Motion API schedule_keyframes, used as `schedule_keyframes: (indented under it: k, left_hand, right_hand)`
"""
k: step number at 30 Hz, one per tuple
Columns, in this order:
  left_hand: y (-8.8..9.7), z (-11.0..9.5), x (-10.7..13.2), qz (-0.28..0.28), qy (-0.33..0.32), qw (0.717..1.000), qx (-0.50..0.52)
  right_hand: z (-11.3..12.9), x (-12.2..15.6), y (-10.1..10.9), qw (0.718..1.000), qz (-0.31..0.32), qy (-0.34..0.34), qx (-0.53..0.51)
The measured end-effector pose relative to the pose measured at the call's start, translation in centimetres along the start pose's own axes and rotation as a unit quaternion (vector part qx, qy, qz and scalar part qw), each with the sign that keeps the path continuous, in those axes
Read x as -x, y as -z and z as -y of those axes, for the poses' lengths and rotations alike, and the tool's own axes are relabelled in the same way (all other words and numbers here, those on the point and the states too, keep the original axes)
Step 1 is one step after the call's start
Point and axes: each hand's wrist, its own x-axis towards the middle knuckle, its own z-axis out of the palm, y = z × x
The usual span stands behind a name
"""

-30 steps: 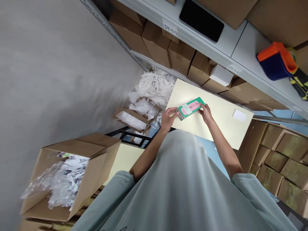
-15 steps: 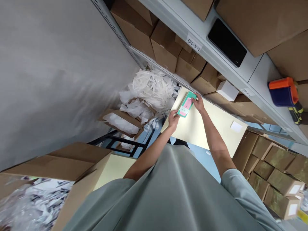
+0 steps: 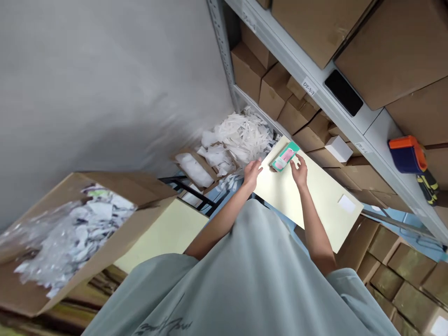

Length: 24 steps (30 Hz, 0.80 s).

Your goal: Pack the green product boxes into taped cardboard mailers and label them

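A flat green box with a pink panel [image 3: 284, 157] lies at the far end of the cream tabletop [image 3: 308, 200]. My right hand [image 3: 299, 171] is just to the right of the box with its fingers apart, the fingertips close to the box's edge. Whether they still touch it I cannot tell. My left hand [image 3: 252, 171] hovers at the table's left edge, apart from the box, fingers spread and nothing in them.
A white card [image 3: 346, 203] lies on the tabletop. Cartons fill the shelf rack, which also holds a black phone [image 3: 344, 93] and an orange-and-blue tape dispenser [image 3: 408, 154]. White paper strips [image 3: 245, 135] are heaped beyond the table. An open carton of scraps [image 3: 154, 198] stands left.
Both hands have let go of the green box, which now lies on the tabletop. My left hand has drawn away from it. The view has shifted, showing more of the scrap carton.
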Motion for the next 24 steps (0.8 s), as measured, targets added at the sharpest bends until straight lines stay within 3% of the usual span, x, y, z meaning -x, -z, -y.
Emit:
schedule_keyframes:
  k: [4,9,14,19,24]
  left_hand:
    - [3.0,-0.8,5.5,-0.023,-0.055,0.997,0.056]
    - [8.9,1.1,14.1,-0.103,-0.118,0.981,0.111]
    - [14.5,2.2,21.6,-0.188,-0.145,0.953,0.186]
    - [18.8,0.4,26.5,-0.203,-0.228,0.923,0.235]
    - [23.3,-0.9,30.3,-0.194,-0.276,0.891,0.305]
  right_hand:
    - [0.4,4.5,-1.1,0.997,0.035,0.020,-0.059]
    - [1.3,9.2,-3.9,0.983,0.110,0.028,-0.143]
    - [3.9,14.2,-6.8,0.958,0.223,0.036,-0.178]
    - [8.1,20.3,-9.4,0.931,0.316,0.087,-0.162]
    - [11.9,29.6,-12.7,0.883,0.432,0.136,-0.123]
